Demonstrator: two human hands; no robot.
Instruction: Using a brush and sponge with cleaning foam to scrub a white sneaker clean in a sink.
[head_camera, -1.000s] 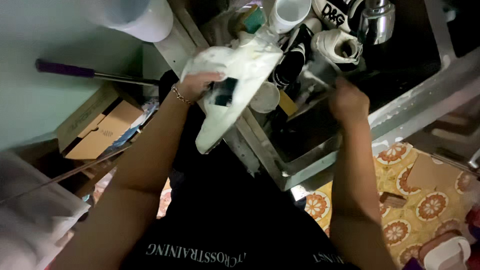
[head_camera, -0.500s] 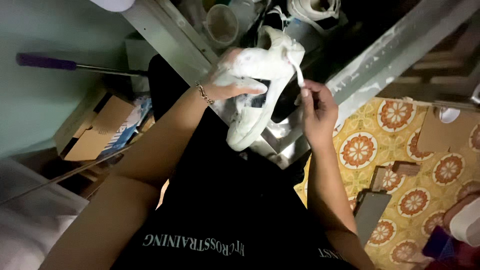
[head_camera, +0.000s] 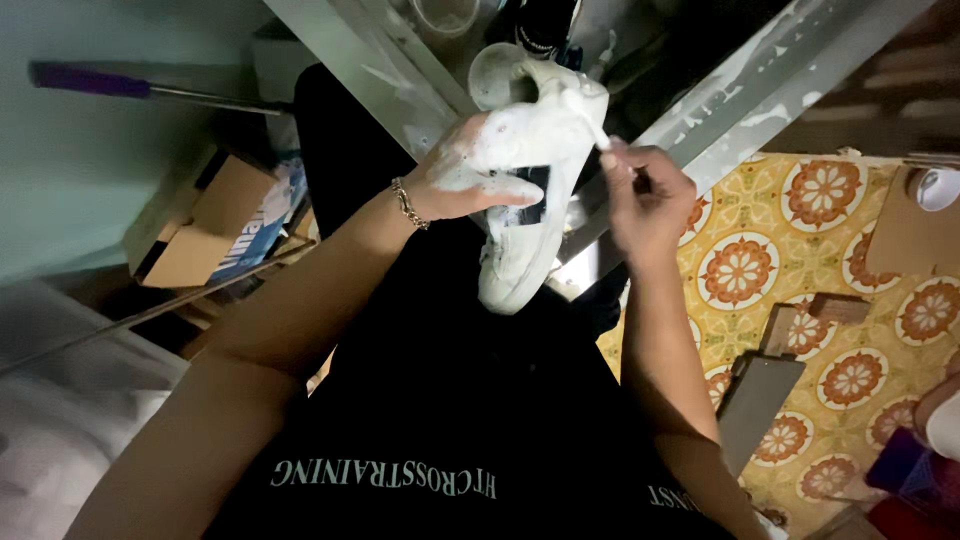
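A white sneaker (head_camera: 525, 250) covered in white foam or paint hangs over my lap, toe pointing down toward me. My left hand (head_camera: 470, 170) is shut around its side, fingers smeared white; a chain bracelet (head_camera: 405, 203) sits on that wrist. My right hand (head_camera: 645, 195) is closed on a thin white-tipped brush (head_camera: 598, 135) whose tip touches the sneaker's heel. My black shirt (head_camera: 430, 420) fills the lower part of the view.
A paint-splashed metal frame (head_camera: 760, 90) with cups and dark shoes stands beyond the sneaker. An open cardboard box (head_camera: 200, 235) and a purple-handled rod (head_camera: 90, 82) lie at left. Orange flower-patterned floor tiles (head_camera: 850, 310) with grey blocks are at right.
Both hands drew the sneaker back from the metal frame toward my lap. My right hand left the frame, came to the shoe's heel, and now holds the brush against it.
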